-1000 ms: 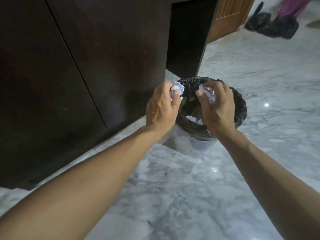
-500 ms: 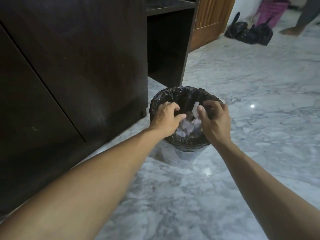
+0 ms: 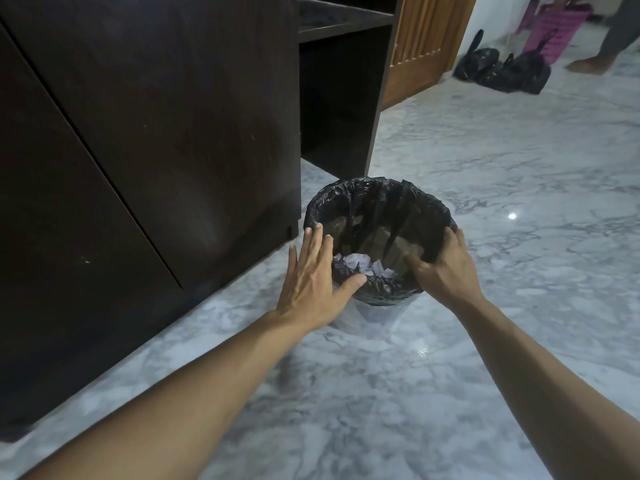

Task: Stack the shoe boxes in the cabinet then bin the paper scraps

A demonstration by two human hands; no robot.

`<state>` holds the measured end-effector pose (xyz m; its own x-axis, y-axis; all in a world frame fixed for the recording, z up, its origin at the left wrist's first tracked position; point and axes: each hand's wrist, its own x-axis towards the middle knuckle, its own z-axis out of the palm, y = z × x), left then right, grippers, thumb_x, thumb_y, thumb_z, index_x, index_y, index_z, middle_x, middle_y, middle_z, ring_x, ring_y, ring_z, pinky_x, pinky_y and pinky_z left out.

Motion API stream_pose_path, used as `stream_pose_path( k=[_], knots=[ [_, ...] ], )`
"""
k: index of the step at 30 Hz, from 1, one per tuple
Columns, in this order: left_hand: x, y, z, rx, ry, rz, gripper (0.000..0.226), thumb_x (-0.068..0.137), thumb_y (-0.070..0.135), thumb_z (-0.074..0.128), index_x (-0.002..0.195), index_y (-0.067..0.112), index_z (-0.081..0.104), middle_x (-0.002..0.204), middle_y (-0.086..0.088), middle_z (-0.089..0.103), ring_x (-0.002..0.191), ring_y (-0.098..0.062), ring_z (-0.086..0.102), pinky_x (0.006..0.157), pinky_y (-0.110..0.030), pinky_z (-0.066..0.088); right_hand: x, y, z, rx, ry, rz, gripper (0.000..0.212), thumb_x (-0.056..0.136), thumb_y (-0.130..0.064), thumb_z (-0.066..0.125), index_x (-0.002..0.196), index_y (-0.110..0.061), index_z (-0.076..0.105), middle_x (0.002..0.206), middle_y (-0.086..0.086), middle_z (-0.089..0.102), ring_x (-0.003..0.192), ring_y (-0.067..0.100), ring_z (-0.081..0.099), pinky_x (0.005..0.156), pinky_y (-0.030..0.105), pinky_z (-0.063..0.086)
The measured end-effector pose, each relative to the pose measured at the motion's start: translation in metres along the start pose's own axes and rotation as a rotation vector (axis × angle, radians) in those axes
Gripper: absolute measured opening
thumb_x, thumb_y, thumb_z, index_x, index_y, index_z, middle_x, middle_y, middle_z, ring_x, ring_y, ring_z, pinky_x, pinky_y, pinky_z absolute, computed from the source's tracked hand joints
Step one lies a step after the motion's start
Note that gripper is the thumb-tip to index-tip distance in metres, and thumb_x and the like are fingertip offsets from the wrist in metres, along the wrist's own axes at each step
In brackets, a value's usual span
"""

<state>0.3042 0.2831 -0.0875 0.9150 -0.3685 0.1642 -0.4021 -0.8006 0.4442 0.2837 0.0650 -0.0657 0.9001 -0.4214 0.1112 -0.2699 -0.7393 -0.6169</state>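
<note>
A small bin [image 3: 381, 202] lined with a black bag stands on the marble floor beside the dark wooden cabinet [image 3: 156, 133]. Crumpled white paper scraps [image 3: 360, 263] lie at its bottom. My left hand [image 3: 311, 282] hovers over the bin's left rim with fingers spread straight and nothing in it. My right hand [image 3: 440, 268] is over the right rim, fingers loosely bent, holding nothing. No shoe boxes are in view; the cabinet doors are closed.
An open dark shelf unit [image 3: 343, 98] stands behind the bin, next to a brown wooden door [image 3: 426, 46]. Black rubbish bags [image 3: 502, 71] and a pink basket [image 3: 554, 29] sit at the far right, where another person's foot [image 3: 588, 65] stands.
Both hands held crumpled paper above the bin a second ago. They let the scraps fall in, and their fingers have since opened and drawn apart over the rim.
</note>
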Motion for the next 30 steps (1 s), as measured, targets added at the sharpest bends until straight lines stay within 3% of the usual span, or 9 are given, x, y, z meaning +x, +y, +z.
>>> stream_pose_path(
  k=[5, 11, 18, 26, 30],
  knots=[
    [-0.009, -0.003, -0.006, -0.004, -0.058, -0.094, 0.106, 0.081, 0.079, 0.025, 0.153, 0.006, 0.001, 0.159, -0.009, -0.021, 0.147, -0.018, -0.018, 0.12, -0.041, -0.009, -0.007, -0.006, 0.003, -0.089, -0.064, -0.046, 0.063, 0.079, -0.049, 0.069, 0.118, -0.006, 0.044, 0.131, 0.012, 0.04, 0.106, 0.04, 0.055, 0.078, 0.04, 0.041],
    [-0.013, -0.017, -0.025, 0.036, -0.095, -0.227, 0.105, 0.084, 0.075, 0.031, 0.152, 0.005, -0.007, 0.158, -0.01, -0.025, 0.146, -0.02, -0.02, 0.117, -0.044, -0.013, -0.013, -0.023, 0.008, -0.153, -0.271, -0.121, 0.094, 0.059, -0.081, 0.061, 0.115, -0.008, 0.042, 0.137, 0.012, 0.034, 0.108, 0.035, 0.057, 0.073, 0.036, 0.039],
    [0.002, -0.028, -0.04, -0.002, -0.151, -0.35, 0.107, 0.083, 0.074, 0.04, 0.152, 0.009, -0.008, 0.159, -0.006, -0.022, 0.147, -0.02, -0.017, 0.118, -0.054, -0.006, -0.012, -0.037, 0.021, -0.166, -0.291, -0.14, 0.083, 0.067, -0.07, 0.07, 0.117, -0.008, 0.048, 0.142, 0.013, 0.029, 0.109, 0.034, 0.058, 0.083, 0.037, 0.046],
    [0.028, -0.034, -0.055, 0.059, -0.176, -0.409, 0.098, 0.085, 0.071, 0.042, 0.154, 0.014, 0.0, 0.162, -0.001, -0.012, 0.149, -0.024, -0.006, 0.115, -0.061, 0.009, 0.007, -0.055, 0.035, -0.152, -0.279, -0.076, 0.094, 0.065, -0.075, 0.067, 0.127, -0.007, 0.047, 0.151, 0.013, 0.019, 0.111, 0.037, 0.059, 0.093, 0.042, 0.048],
    [0.029, -0.045, -0.062, -0.01, -0.294, -0.369, 0.11, 0.081, 0.071, 0.05, 0.152, 0.017, -0.014, 0.158, 0.001, -0.026, 0.149, -0.024, -0.003, 0.115, -0.058, 0.015, 0.01, -0.058, 0.041, -0.101, -0.27, -0.079, 0.09, 0.07, -0.068, 0.069, 0.13, -0.008, 0.042, 0.151, 0.01, 0.013, 0.114, 0.038, 0.057, 0.094, 0.043, 0.046]
  ],
)
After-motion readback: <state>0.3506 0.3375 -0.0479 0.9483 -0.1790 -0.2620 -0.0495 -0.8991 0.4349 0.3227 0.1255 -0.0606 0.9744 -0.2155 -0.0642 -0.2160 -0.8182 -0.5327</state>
